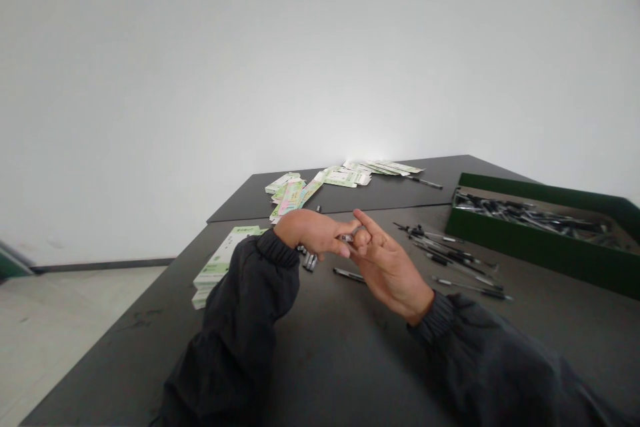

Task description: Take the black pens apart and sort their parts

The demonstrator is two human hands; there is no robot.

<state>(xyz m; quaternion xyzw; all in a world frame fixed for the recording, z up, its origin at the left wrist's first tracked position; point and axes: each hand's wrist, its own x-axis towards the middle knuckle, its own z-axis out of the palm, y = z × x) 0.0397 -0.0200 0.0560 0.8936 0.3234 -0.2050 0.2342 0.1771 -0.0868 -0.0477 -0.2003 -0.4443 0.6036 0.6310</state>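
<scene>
My left hand [320,232] and my right hand [383,260] meet above the middle of the dark table. Between their fingertips is a pen [346,238], of which only a short clear and grey piece shows; the fingers hide the rest. Both hands are closed on it, the right with its index finger stretched out. Under my right hand a loose pen [349,274] lies on the table. Several more pens [310,261] lie side by side beneath my left hand, partly covered by it.
On the right, a green box [540,255] holds many pens [535,217]. Scattered pens [457,257] lie beside it, and one pen [425,182] lies farther back. White-green cartons [225,257] are stacked at left; flat cartons [345,177] spread toward the wall [320,60].
</scene>
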